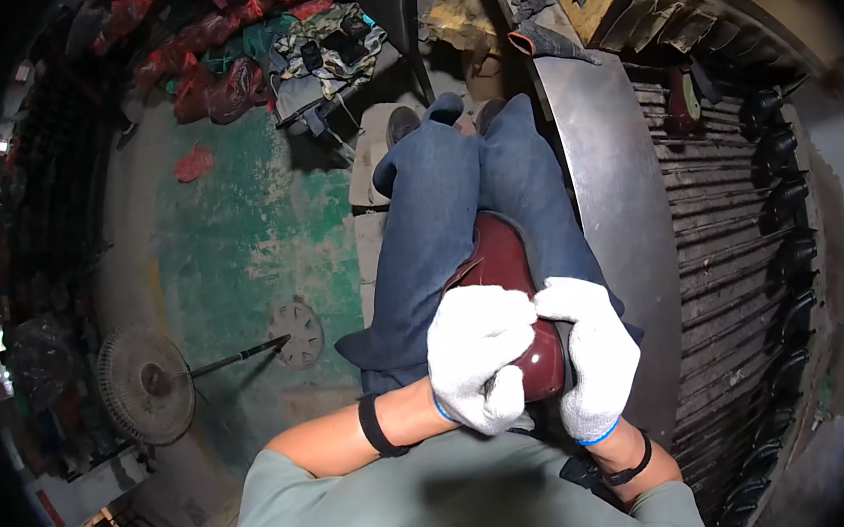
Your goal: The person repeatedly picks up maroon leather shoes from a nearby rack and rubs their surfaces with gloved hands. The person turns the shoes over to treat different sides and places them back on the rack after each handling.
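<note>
A glossy dark red leather shoe (504,256) rests in my lap between my thighs, its rounded, shiny end toward my body. White knit gloves cover both hands. My left hand (481,359) is curled closed over the shoe's left side. My right hand (593,354) is closed too, bent over the right side. The fingertips of both hands nearly meet above the middle of the shoe. Whatever lies between the pinched fingers is hidden by the gloves.
A metal-topped bench (616,186) runs along my right, beside a slatted rack (724,267) with dark shoe-like shapes along its far side. Another dark red shoe (684,100) sits on the rack. A standing fan (146,383) is at left. Red bags (234,89) are piled ahead.
</note>
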The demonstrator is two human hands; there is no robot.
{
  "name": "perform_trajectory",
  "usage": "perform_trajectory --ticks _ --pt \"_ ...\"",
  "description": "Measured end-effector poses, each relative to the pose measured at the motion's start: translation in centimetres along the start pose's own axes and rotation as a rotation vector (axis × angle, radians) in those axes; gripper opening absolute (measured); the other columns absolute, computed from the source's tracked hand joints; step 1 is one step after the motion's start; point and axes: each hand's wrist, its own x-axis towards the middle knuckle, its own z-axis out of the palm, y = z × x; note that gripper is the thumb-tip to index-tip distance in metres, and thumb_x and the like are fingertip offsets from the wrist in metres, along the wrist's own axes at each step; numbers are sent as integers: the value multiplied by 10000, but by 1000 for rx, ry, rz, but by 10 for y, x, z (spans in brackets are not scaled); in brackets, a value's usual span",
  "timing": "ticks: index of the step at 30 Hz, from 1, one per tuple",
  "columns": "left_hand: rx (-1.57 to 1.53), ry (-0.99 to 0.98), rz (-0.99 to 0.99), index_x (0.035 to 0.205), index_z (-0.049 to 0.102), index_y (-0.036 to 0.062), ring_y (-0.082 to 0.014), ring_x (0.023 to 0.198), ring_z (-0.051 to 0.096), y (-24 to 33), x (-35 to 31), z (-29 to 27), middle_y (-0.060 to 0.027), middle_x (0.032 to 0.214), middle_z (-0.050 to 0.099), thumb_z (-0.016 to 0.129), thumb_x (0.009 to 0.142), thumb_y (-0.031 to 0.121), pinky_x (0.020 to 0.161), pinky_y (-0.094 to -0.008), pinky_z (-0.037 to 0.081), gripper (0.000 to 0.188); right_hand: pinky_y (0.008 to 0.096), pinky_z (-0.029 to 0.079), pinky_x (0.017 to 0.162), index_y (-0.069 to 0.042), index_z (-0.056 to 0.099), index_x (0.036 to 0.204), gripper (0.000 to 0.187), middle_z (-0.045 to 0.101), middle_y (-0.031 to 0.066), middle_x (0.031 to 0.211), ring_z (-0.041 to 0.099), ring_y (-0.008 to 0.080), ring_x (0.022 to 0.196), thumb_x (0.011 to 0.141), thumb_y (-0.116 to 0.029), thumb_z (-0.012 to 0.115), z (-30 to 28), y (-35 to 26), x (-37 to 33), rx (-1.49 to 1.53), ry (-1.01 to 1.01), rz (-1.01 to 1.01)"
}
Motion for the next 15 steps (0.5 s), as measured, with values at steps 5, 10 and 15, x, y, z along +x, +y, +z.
perform_trajectory --ticks 5,10,15 --pt "79 93 -331 1385 634 -57 -419 1313 646 15 -2 -4 -286 1393 665 716 850 191 1196 -521 451 595 486 420 1261 143 441 1641 668 558 282 1622 589 371 1439 1105 -252 497 10 -3 -6 153 96 145" --pt "-772 371 -1497 1672 411 22 -271 1427 608 37 1 -21 -153 1569 584 610 1130 173 1234 -438 485 597 492 366 1308 122 365 1690 765 460 267 1707 496 360 1547 1032 -183 612 19 5 -27 379 111 265" --pt "-1034 374 -1667 1597 510 88 -223 1222 722 41 1 -24 -85 1429 685 709 1110 239 1048 -423 635 547 446 309 1341 100 382 1691 800 447 228 1730 444 330 1596 990 -189 636 20 3 -37 358 14 456"
